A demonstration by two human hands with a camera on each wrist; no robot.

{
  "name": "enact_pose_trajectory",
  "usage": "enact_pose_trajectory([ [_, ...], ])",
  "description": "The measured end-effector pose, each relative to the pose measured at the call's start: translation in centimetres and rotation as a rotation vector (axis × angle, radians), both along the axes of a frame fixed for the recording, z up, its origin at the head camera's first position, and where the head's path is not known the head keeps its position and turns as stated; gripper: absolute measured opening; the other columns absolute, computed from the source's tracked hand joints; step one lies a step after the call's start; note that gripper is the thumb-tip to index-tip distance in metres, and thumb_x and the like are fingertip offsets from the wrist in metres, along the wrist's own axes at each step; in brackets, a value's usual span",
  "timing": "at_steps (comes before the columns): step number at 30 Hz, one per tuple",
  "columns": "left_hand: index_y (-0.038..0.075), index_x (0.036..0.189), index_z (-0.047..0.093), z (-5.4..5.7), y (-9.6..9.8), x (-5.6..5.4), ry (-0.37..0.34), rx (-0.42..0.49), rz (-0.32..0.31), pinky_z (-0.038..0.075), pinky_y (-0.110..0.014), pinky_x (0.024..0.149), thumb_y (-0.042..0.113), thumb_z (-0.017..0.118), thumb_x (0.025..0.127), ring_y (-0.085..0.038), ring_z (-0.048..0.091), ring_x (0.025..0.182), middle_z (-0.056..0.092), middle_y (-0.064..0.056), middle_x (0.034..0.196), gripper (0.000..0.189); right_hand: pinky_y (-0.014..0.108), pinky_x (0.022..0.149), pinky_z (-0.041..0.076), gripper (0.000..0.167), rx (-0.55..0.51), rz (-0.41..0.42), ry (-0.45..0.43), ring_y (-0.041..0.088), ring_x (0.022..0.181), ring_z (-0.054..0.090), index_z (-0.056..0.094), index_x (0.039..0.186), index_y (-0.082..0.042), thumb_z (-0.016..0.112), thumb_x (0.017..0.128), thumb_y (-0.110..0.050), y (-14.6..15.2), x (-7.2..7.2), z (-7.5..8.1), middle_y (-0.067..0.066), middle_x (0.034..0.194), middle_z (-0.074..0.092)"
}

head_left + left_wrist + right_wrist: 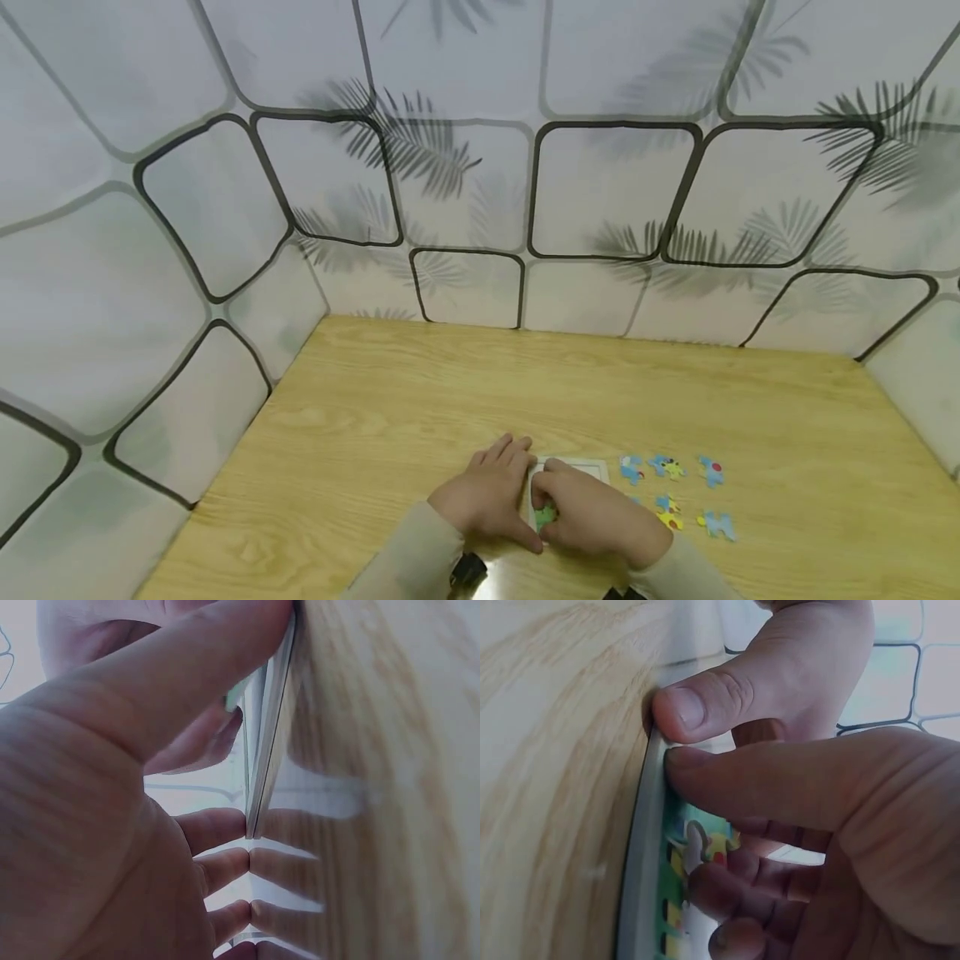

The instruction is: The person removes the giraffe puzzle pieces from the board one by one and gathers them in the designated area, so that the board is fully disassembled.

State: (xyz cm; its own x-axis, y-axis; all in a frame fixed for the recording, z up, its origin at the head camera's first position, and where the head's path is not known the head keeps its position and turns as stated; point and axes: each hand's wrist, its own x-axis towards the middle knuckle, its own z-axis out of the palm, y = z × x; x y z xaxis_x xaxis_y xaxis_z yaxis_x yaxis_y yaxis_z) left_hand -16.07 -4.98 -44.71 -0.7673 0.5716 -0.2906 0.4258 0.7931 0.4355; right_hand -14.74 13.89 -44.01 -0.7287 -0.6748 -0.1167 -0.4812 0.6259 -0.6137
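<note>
A shallow puzzle tray (596, 467) with a pale rim lies on the wooden table, partly covered by both hands. My left hand (491, 496) rests along its left side, fingers straight and thumb spread toward the near corner. Over the tray's near left part, my right hand (592, 512) has curled fingers and pinches a green jigsaw piece (544, 516), mostly hidden by the fingers. In the right wrist view, the right thumb (735, 776) lies by the rim near the left thumb (705, 705). Green and yellow printed puzzle parts (671, 911) show inside the rim.
Several loose jigsaw pieces lie right of the tray, including a blue one with a red spot (711, 471), a yellow one (670, 518) and a light blue one (718, 525). Patterned cloth walls (465, 183) border the table (360, 408).
</note>
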Motion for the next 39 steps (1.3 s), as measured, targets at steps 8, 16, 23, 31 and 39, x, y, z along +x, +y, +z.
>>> enact_pose_trajectory([
  [8,0.009,0.147,0.042,-0.4,-0.6,0.2,-0.029,0.021,0.027,0.019,-0.055,0.121,0.056,0.089,0.067,-0.034,0.014,0.153,0.022,-0.01,0.166,0.104,0.021,0.058,0.046,0.021,-0.075,0.046,-0.036,-0.001,0.064,0.047,0.06,0.09,-0.018,0.072,0.087,-0.001,0.1,-0.4,-0.2,-0.015,0.077,0.055],
  [16,0.01,0.146,0.042,0.0,-0.1,-0.2,0.026,-0.014,0.011,0.023,-0.054,0.12,0.061,0.087,0.066,-0.033,0.018,0.153,0.025,-0.008,0.165,0.105,0.023,0.059,0.049,0.012,-0.116,-0.028,-0.092,0.0,0.068,0.054,0.07,0.102,-0.016,0.071,0.092,-0.008,4.4,-0.7,1.3,-0.014,0.081,0.062],
  [23,0.01,0.149,0.04,0.1,-0.1,-0.8,0.007,-0.019,0.004,0.021,-0.054,0.121,0.061,0.087,0.065,-0.033,0.015,0.153,0.022,-0.008,0.166,0.109,0.025,0.055,0.045,0.011,-0.045,-0.054,-0.209,0.003,0.063,0.05,0.071,0.093,-0.02,0.069,0.092,-0.009,9.5,-0.3,2.2,-0.01,0.077,0.06],
  [31,0.01,0.148,0.04,0.3,-0.4,-1.0,-0.006,0.023,0.026,0.019,-0.054,0.121,0.057,0.089,0.066,-0.033,0.014,0.153,0.021,-0.009,0.166,0.106,0.024,0.05,0.04,0.023,-0.007,-0.113,-0.361,0.01,0.054,0.048,0.067,0.086,-0.012,0.062,0.08,0.01,10.1,-0.4,2.2,0.001,0.073,0.058],
  [39,0.01,0.15,0.038,0.7,-0.4,-1.1,-0.03,0.016,0.006,0.017,-0.054,0.122,0.055,0.09,0.065,-0.033,0.012,0.154,0.019,-0.008,0.167,0.109,0.023,0.052,0.033,0.028,0.059,-0.159,-0.278,0.011,0.056,0.041,0.06,0.078,-0.012,0.058,0.073,0.015,9.3,0.1,1.6,-0.004,0.067,0.051],
])
